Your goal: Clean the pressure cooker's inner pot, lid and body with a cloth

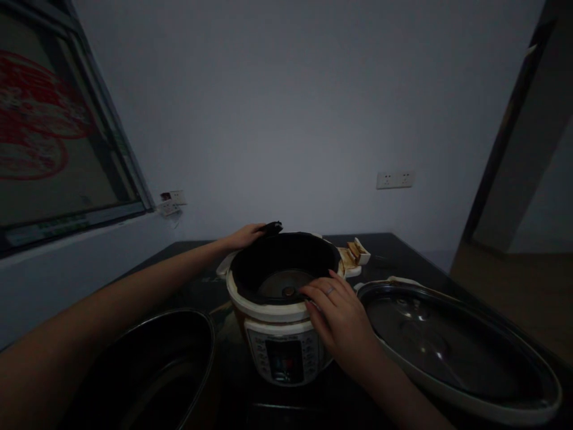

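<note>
A white electric pressure cooker [282, 346] without its lid stands in front of me, control panel facing me. Its dark inside is bare, with a round heating plate [286, 283] and a small central knob at the bottom. My left hand [245, 236] reaches to the far left of the rim, closed on a small black object [271, 228] whose kind I cannot make out. My right hand [338, 307] has its fingers curled over the front right rim, thumb on the outside, holding the edge.
A black inner pot [210, 334] sits at the lower left, under my left forearm. The cooker's lid [447, 352] lies inside up at the right. The stained hinge bracket [356, 254] sticks out at the cooker's back right. Behind the dark table [380, 242] is a wall with sockets [396, 180].
</note>
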`<move>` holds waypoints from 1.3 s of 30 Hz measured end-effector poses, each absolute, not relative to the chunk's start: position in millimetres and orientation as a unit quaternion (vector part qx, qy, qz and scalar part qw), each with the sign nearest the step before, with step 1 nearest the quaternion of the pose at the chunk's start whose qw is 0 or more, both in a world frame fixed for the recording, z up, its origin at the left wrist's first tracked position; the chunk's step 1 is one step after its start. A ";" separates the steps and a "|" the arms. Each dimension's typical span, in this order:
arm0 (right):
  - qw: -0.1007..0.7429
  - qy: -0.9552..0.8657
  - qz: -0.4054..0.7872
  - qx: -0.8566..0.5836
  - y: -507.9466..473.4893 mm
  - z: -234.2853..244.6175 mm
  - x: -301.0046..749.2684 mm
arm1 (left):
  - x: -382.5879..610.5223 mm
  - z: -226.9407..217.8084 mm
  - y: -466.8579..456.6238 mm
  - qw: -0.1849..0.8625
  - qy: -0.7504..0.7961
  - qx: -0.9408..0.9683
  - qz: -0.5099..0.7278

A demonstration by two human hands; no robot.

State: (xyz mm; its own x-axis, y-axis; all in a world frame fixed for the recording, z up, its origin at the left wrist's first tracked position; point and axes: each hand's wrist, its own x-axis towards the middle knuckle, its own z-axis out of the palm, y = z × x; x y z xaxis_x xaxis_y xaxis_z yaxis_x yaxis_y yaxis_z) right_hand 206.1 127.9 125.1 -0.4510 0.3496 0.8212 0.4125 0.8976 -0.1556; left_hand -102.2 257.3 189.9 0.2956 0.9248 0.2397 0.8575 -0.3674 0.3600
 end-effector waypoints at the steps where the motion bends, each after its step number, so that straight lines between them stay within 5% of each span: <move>1: 0.474 -0.852 -0.034 -0.222 128.0 125.1 206.1 | -102.3 190.9 256.6 0.087 0.559 0.796 0.216; 28: 0.466 -0.854 -0.066 -0.223 130.3 122.0 206.1 | -129.7 193.1 208.5 0.152 0.660 0.693 0.248; 39: 0.459 -0.859 -0.068 -0.218 132.8 118.3 206.9 | -119.0 184.7 121.2 0.027 0.654 0.714 0.248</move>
State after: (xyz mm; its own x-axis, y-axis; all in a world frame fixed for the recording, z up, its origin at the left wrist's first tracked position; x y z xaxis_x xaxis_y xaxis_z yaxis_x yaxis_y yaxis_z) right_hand 206.9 132.8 118.3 -0.4840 0.3127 0.8173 0.4372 0.8955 -0.0837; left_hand -119.0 121.2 184.7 0.0210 0.9479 0.3177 0.9208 -0.1422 0.3633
